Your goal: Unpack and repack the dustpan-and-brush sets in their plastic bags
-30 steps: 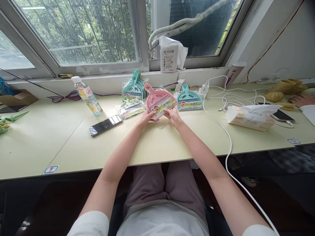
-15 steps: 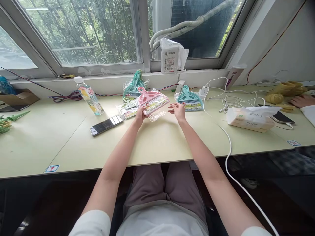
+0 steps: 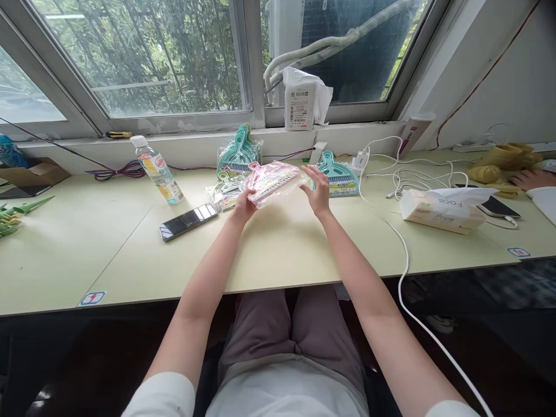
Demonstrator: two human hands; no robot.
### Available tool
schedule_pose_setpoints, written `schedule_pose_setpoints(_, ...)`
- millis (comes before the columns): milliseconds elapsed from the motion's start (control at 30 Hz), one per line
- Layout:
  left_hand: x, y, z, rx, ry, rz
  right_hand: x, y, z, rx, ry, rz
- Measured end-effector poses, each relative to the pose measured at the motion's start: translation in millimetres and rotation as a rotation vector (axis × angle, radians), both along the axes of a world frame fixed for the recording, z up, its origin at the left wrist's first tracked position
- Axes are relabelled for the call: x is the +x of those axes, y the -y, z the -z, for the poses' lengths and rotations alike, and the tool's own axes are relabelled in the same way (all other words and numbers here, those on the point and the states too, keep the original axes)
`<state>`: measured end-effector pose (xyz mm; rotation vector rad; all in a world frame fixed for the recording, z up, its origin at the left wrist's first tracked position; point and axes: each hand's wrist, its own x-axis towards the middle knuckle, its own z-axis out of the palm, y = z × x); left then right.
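My left hand (image 3: 245,207) grips the lower left edge of a pink dustpan and brush set (image 3: 273,180) in a clear plastic bag, held above the table. My right hand (image 3: 318,191) is at the set's right end with fingers apart and curved; it seems not to grip the bag. Behind my right hand lies a bagged teal dustpan and brush set (image 3: 341,176). Several teal sets (image 3: 240,152) are stacked in plastic by the wall, and in front of them is a bagged white-and-green set (image 3: 226,188), partly covered by the pink one.
A phone (image 3: 188,221) and a drink bottle (image 3: 157,171) stand to the left. On the right are a tissue pack (image 3: 443,214), tangled white cables (image 3: 417,179) and another person's hand (image 3: 533,179). One white cable hangs over the table's front edge.
The pink set has tipped, so its face shows more glare and looks flatter. My right hand has risen slightly and its fingers have spread beside the bag's right end.
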<state>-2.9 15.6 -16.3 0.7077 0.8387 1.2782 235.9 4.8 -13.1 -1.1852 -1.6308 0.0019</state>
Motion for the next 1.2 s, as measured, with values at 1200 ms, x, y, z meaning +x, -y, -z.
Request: schedule_pose_setpoints(1200, -1.7, 5.0, -3.8, 0.208, -0.355, 0.402, 14.7, -37.9, 37.3, -0.508, -0.765, -0.192)
